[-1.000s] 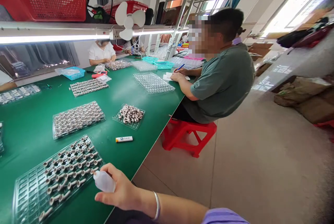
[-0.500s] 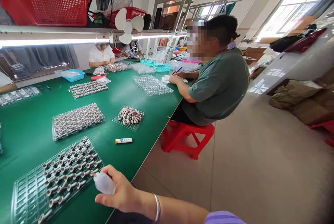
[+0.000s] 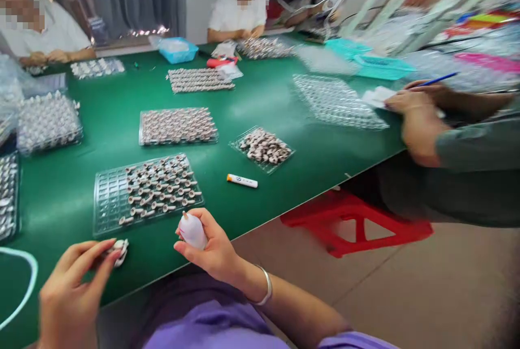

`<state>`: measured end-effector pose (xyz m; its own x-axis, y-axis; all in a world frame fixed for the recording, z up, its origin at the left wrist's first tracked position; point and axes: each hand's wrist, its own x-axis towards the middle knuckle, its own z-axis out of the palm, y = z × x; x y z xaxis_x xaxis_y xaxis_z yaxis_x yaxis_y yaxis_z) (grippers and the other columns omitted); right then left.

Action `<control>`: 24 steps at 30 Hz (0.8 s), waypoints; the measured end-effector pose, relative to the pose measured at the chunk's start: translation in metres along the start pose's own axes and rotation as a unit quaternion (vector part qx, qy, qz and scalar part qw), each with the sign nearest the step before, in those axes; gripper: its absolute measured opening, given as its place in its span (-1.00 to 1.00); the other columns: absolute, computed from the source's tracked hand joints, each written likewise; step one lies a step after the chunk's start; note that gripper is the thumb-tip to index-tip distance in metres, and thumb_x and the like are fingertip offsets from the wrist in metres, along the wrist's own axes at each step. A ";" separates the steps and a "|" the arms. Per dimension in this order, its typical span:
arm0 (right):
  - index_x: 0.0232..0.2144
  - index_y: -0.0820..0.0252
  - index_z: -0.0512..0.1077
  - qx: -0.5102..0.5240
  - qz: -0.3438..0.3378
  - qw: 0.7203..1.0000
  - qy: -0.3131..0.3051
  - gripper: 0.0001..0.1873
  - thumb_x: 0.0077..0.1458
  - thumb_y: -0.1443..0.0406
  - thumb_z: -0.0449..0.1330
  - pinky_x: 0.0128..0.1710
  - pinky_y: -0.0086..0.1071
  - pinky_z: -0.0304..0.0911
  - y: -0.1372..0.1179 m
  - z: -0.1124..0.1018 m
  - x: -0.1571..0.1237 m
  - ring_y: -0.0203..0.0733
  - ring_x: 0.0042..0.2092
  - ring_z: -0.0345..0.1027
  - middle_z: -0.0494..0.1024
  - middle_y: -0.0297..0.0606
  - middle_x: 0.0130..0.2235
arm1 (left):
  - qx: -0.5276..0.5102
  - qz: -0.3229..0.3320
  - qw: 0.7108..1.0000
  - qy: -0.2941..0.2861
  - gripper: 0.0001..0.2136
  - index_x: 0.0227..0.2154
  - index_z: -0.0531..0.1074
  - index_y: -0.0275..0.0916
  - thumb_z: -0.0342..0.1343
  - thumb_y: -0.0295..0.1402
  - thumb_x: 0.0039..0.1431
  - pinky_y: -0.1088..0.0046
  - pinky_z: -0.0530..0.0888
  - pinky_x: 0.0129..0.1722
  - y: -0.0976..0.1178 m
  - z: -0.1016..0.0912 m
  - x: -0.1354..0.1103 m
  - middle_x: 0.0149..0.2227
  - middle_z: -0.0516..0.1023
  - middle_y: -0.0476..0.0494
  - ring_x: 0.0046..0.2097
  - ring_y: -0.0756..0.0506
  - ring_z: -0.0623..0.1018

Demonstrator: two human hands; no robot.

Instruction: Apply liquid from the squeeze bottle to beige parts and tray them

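My right hand [image 3: 213, 249] is closed round a small white squeeze bottle [image 3: 192, 231], nozzle pointing up, just over the near edge of the green table [image 3: 260, 99]. My left hand [image 3: 73, 289] pinches a small pale metal part [image 3: 118, 247] between thumb and fingertips, a little left of the bottle. Just beyond both hands lies a clear plastic tray [image 3: 106, 197] partly filled with rows of small metal parts [image 3: 162, 189].
More filled trays [image 3: 177, 125] sit further back and at the left edge. A small tray of loose parts [image 3: 264, 147] and a white lighter [image 3: 242, 180] lie to the right. A seated person's hands [image 3: 414, 116] write at the right on a red stool [image 3: 357, 221]. Other people sit across the table.
The view has swung left and down. My left hand has come into view pinching a part. My right hand has turned the bottle upright and drawn it nearer my body.
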<state>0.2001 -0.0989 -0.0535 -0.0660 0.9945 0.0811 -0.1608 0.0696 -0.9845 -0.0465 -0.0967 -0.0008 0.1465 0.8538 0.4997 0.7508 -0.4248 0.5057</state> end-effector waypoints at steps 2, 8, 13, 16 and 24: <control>-0.18 0.08 0.26 0.020 -0.007 0.999 -0.029 -0.55 -0.06 0.22 0.39 -0.32 -0.43 0.30 -0.009 0.012 -0.004 -0.31 -0.33 0.32 0.47 -0.35 -0.28 | 0.002 0.050 0.999 -0.007 -0.87 -0.20 0.56 -0.18 0.22 -0.34 0.19 0.54 0.47 -0.26 0.020 0.013 -0.004 -0.26 0.55 -0.04 -0.30 0.01 0.56; -0.18 0.07 0.25 0.040 -0.025 0.998 -0.032 -0.56 -0.06 0.27 0.38 -0.31 -0.43 0.35 -0.017 0.024 -0.007 -0.30 -0.31 0.41 0.51 -0.35 -0.29 | 0.017 0.122 0.991 0.049 -0.76 -0.16 0.52 -0.26 0.27 -0.57 0.09 0.55 0.46 -0.13 0.055 0.037 -0.010 -0.26 0.51 -0.06 -0.27 0.03 0.54; -0.17 0.09 0.26 -0.017 -0.041 0.999 -0.002 -0.58 -0.06 0.29 0.35 -0.39 -0.44 0.34 -0.011 0.018 -0.011 -0.31 -0.37 0.40 0.51 -0.35 -0.32 | -0.047 0.072 0.996 0.010 -0.72 -0.10 0.52 -0.21 0.25 -0.54 0.12 0.59 0.48 -0.12 0.058 0.036 -0.017 -0.20 0.53 -0.06 -0.23 0.04 0.56; -0.17 0.09 0.27 -0.052 -0.078 0.996 -0.013 -0.58 -0.08 0.36 0.33 -0.36 -0.40 0.36 -0.010 0.013 -0.013 -0.28 -0.35 0.42 0.53 -0.32 -0.30 | -0.127 -0.036 0.988 -0.086 -0.78 -0.10 0.55 -0.12 0.20 -0.38 0.18 0.58 0.51 -0.20 0.058 0.031 -0.015 -0.20 0.55 -0.06 -0.22 -0.01 0.59; -0.15 0.09 0.26 -0.066 -0.092 0.990 -0.087 -0.59 -0.04 0.32 0.32 -0.36 -0.41 0.33 -0.011 0.000 -0.014 -0.28 -0.33 0.41 0.52 -0.30 -0.28 | -0.384 -0.322 0.813 -0.297 -0.78 -0.38 0.61 -0.18 0.20 -0.15 0.15 0.52 0.49 -0.44 0.058 0.031 -0.003 -0.44 0.54 -0.08 -0.42 -0.04 0.51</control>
<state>0.2024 -0.1134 -0.0435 -0.2181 0.9361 0.2760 -0.0577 0.2699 -0.9612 0.0165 -0.1146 0.0045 0.3383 0.8717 -0.3545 0.2053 0.2993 0.9318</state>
